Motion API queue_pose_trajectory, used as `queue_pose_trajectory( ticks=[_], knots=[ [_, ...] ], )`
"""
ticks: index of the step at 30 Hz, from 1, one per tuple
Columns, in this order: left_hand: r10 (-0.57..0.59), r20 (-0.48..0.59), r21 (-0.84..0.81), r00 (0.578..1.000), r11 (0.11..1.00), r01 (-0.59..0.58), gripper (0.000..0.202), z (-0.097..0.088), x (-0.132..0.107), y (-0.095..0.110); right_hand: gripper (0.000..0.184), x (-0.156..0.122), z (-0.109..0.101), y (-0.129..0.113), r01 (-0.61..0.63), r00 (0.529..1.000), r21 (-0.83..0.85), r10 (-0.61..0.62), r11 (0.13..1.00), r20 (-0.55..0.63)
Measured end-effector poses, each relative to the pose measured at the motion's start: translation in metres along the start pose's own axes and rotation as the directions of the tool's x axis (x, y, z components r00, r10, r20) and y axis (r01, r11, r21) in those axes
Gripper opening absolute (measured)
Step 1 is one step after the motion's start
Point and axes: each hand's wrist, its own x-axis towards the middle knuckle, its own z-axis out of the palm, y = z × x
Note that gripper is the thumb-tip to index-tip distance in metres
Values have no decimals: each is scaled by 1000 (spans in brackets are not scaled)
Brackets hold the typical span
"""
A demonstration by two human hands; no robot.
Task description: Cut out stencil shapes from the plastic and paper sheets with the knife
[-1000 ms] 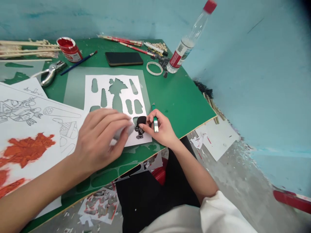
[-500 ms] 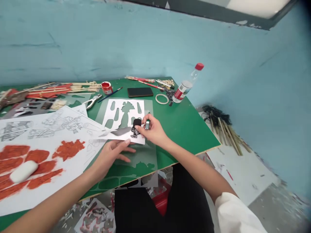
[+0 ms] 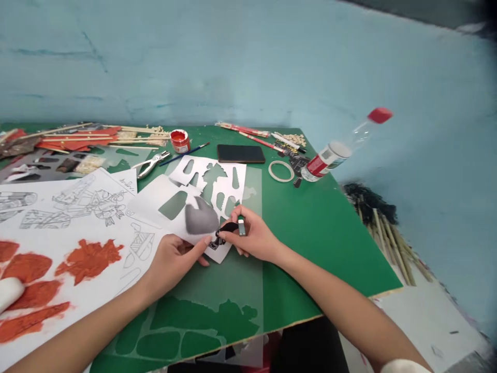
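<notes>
A white sheet of paper (image 3: 149,199) with cut-out openings is lifted and curled over the table. My left hand (image 3: 174,261) is closed on its lower edge, thumb on top and fingers beneath. At the sheet's right corner, my right hand (image 3: 256,235) pinches a black patterned piece (image 3: 228,227); whether this is wholly loose from the paper I cannot tell. A slim silver-ended tool (image 3: 241,227) also sticks up between the right fingers, its kind unclear. Under the hands lies a translucent stencil sheet (image 3: 233,280) with cut shapes.
Behind the hands are a phone (image 3: 240,153), a red paint jar (image 3: 179,141), a brush (image 3: 184,154) and a hole punch (image 3: 152,165). A tape ring (image 3: 281,171) and a water bottle (image 3: 326,161) stand to the right. Drawings and red-painted paper (image 3: 89,261) cover the left.
The paper has been raised and bent upward, and the black piece has tilted. My left hand has closed on the paper's edge. The view has shifted, with the bottle now further right.
</notes>
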Motion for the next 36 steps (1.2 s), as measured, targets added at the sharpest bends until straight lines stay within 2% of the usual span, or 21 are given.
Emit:
queue_pose_trajectory(
  ticks=[6, 14, 22, 36],
  knots=[
    [67, -48, -66, 997, 995, -70, 41, 3, -5, 13, 57, -11, 8, -1, 42, 999, 123, -43, 992, -1],
    [170, -53, -65, 984, 983, -173, 26, 0, -7, 23, 58, -14, 12, -8, 23, 1000, 201, -22, 979, -6],
    [250, -87, -52, 964, 966, -255, 23, -1, -6, 30, 61, -13, 17, -7, 17, 1000, 278, -18, 960, -1],
    [286, -74, -81, 955, 953, -292, 20, -3, -7, 27, 64, -16, 17, -10, 33, 999, 169, -29, 985, -27]
  ],
)
